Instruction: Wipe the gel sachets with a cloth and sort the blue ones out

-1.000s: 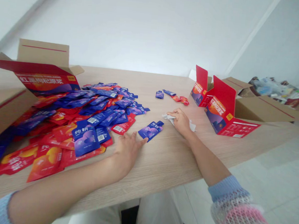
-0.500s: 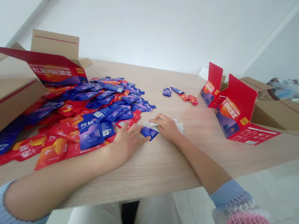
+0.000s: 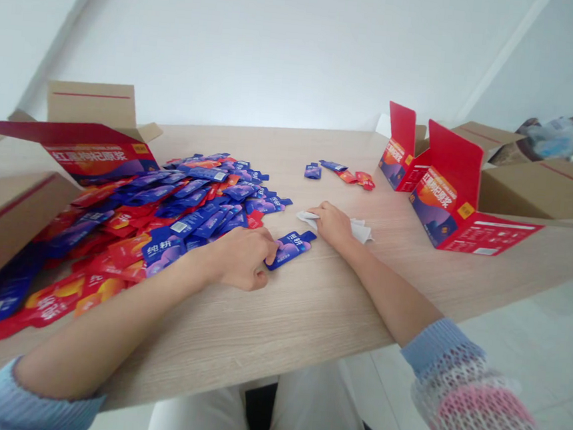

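Observation:
My left hand (image 3: 245, 257) has its fingers curled and closed at the left end of a blue pouch (image 3: 291, 247) with a spout-shaped tip, which lies on the table, front side up. Part of that end is hidden by the fingers. To the right, my right hand (image 3: 334, 226) presses a crumpled white tissue (image 3: 362, 231) against the tabletop, and its folds stick out on both sides of the hand. Beside my left hand spreads a large heap of blue and red pouches (image 3: 188, 196), partly covered by my forearm.
An open carton (image 3: 98, 158) lies on its side at the left, behind the heap. Two red cartons (image 3: 431, 201) with raised flaps stand at the right. Several small pouches (image 3: 340, 171) lie near the back of the wood-look table (image 3: 236, 331). Plastic bags (image 3: 564, 139) sit far right.
My right hand has slid right and away with the tissue, off the blue pouch, which now shows fully. My left fingers have curled in from a spread position at the pouch's edge.

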{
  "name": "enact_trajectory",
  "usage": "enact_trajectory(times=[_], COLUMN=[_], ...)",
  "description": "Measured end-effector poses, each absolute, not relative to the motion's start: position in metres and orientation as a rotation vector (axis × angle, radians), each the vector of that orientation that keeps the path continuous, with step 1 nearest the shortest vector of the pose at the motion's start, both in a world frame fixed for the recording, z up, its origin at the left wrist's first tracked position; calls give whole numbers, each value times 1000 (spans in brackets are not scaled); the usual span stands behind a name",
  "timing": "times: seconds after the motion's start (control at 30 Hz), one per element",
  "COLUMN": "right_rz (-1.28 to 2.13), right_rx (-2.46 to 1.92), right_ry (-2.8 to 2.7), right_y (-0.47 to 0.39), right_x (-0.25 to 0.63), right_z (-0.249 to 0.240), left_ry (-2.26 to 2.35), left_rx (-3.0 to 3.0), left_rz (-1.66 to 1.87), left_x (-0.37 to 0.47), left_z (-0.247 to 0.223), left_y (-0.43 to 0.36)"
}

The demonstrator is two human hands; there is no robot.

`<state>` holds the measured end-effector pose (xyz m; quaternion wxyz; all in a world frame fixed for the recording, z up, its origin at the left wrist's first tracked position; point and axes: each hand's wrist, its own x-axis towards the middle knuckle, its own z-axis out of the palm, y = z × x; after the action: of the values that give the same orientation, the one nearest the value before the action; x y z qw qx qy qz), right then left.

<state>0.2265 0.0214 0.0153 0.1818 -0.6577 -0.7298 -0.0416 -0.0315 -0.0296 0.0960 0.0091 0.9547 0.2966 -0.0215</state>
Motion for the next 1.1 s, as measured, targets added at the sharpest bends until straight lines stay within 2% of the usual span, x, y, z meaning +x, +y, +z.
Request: enact_trajectory(times=[0.17,0.27,0.43,0.57,0.7,0.93,1.1], right_rz=[-60,-73,-81,-66,-28,61,57], right_rx=[-1697,-1510,-1131,-1153,-1237,-1154,-1021], right_ry=[-1982,-1842,-1588,-1488,-1525,-1720,-2019], right_y=[19,14,-1,-14,-27,-41,-43], right_x=[229,229,222,213,202,185,167], right_z=[15,16,24,32,36,31,19], left_ry=[1157,1350,1618,1752,1803,1712,1481], left_rx=[3119,3091,2965,2863,2755,2402,1901], left_rz=[163,142,-17,-29,183,816,937], left_x=[-10,-3,-8,-17,-21,-31,-28], left_z=[57,44,56,60,48,46,31], left_y=[-42,-45,-40,-38,-30,-11,-5])
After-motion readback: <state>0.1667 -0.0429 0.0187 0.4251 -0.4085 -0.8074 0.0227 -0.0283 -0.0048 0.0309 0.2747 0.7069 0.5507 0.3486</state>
